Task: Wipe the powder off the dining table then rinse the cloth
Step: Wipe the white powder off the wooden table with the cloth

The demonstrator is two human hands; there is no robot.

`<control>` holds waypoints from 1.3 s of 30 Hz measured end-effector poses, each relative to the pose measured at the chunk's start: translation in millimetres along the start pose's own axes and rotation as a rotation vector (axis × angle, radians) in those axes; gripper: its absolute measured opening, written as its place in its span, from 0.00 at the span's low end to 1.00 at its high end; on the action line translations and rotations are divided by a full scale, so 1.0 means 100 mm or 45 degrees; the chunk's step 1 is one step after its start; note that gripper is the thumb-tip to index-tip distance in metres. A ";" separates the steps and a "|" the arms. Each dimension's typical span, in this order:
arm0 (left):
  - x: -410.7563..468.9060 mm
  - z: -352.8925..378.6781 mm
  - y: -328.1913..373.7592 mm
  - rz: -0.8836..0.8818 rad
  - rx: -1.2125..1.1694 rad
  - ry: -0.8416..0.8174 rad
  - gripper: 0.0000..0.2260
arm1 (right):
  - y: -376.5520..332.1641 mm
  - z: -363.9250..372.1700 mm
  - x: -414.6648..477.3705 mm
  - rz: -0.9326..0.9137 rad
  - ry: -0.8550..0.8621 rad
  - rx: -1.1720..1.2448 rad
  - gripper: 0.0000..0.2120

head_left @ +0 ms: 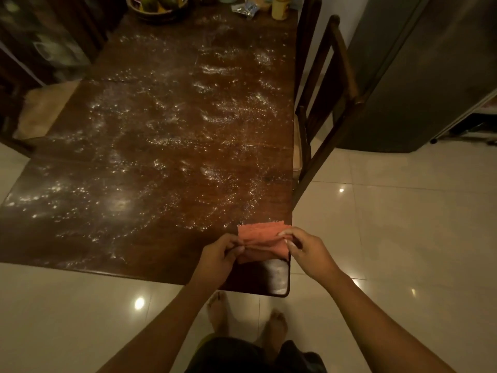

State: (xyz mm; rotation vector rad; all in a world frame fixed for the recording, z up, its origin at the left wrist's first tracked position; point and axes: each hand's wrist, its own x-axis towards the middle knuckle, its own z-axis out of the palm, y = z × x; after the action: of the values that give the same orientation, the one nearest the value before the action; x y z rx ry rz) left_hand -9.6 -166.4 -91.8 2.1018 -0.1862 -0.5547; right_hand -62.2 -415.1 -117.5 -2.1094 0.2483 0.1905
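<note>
Over the table corner, both hands pinch the cloth

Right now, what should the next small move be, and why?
Probably press the folded cloth onto the near corner of the table and begin wiping: left hand and right hand pinch it there, and powder covers the top.

A salmon-pink cloth, folded into a flat band, is pinched at either end by the left hand and right hand. Under the grip is the dark wooden table's corner. White powder lies scattered in patches beyond the grip and to its left.
</note>
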 end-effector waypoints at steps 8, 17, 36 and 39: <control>0.44 -0.04 0.07 -0.055 0.120 0.028 0.04 | -0.11 0.14 0.27 0.335 0.253 -0.038 0.11; 0.32 -0.24 -0.08 0.013 0.377 0.016 0.11 | -0.56 0.46 0.06 -0.057 0.252 -0.860 0.20; -0.23 -0.75 -1.23 0.258 0.877 0.038 0.20 | -0.58 1.30 0.26 -0.448 -0.304 -1.130 0.25; -0.22 -0.75 -1.29 0.303 0.892 0.048 0.19 | -0.35 0.97 0.10 -0.546 -0.368 -1.183 0.24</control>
State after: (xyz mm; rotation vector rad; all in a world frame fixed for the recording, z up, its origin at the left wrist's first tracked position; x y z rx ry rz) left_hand -4.5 -29.6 -155.7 2.7057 -0.6794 -0.3277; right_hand -47.2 -315.7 -141.1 -2.9323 -0.5756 0.4020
